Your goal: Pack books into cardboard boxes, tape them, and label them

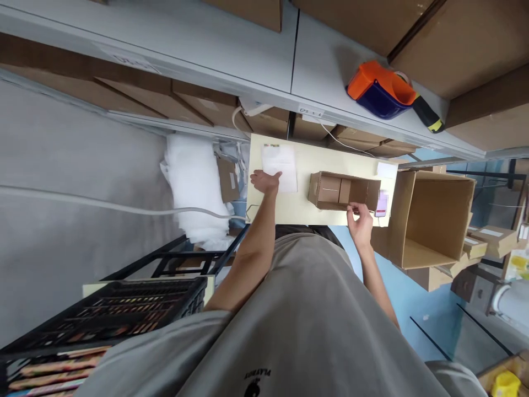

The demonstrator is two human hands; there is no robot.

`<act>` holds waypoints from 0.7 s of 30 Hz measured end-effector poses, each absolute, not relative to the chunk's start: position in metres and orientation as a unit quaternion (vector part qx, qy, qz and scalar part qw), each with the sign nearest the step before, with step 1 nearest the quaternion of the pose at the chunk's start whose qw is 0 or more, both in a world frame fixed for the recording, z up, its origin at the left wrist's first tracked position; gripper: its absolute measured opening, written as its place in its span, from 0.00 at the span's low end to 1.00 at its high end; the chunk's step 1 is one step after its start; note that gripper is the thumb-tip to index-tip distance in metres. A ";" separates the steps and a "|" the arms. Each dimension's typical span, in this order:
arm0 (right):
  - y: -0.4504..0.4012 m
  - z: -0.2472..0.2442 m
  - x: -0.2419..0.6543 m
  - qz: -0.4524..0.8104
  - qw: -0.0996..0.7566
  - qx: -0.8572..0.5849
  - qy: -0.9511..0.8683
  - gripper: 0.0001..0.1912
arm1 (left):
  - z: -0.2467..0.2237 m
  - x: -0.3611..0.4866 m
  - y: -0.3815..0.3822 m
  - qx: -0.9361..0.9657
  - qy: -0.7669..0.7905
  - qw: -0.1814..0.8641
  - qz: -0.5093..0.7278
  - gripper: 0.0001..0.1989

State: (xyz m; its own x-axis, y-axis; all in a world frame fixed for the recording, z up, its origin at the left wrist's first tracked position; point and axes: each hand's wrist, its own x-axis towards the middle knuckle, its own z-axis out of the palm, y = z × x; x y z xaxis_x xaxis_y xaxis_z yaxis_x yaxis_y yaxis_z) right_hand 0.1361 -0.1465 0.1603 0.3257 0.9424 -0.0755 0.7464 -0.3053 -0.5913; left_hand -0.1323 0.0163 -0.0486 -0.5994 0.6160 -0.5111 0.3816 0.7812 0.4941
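On the cream table lies a white sheet of paper (286, 165), with a little colour printed at its far edge. My left hand (265, 182) is over the paper's left edge, fingers stretched out and apart; whether it presses on the sheet I cannot tell. An open cardboard box (314, 190) stands on the table's right half, with a cardboard divider and bare walls visible inside. At its near rim, toward the right corner, the thumb and fingers of my right hand (360, 219) are pinched on the edge. A phone with a lit screen (381, 204) lies just right of the box.
A large open carton (433, 218) stands beyond the table's right end. White foam wrap (192, 187) hangs at the left, above a black crate (124, 309). The shelf (264, 71) overhead holds an orange and blue tape dispenser (380, 91). Cables run near the table (318, 157).
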 end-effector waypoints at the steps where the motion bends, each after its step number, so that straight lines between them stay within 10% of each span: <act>1: -0.149 0.161 0.135 0.212 0.235 -0.784 -0.534 0.15 | -0.048 -0.135 0.015 0.302 0.873 0.346 0.166 0.43; 10: -0.126 0.164 0.133 0.244 0.266 -0.766 -0.532 0.18 | -0.010 -0.143 0.000 0.375 0.814 0.403 0.186 0.21; 21: -0.060 0.165 0.108 0.623 0.416 -0.577 -0.326 0.51 | 0.119 -0.178 -0.036 0.441 0.575 0.531 0.439 0.35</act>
State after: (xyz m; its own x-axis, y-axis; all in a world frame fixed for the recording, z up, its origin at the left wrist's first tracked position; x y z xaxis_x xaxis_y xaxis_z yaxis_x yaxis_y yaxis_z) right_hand 0.1082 -0.0596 0.1647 0.0129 0.8943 -0.4472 -0.1428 -0.4410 -0.8861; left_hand -0.1783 -0.0360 0.1195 -0.0474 0.9733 -0.2245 0.0406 0.2265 0.9732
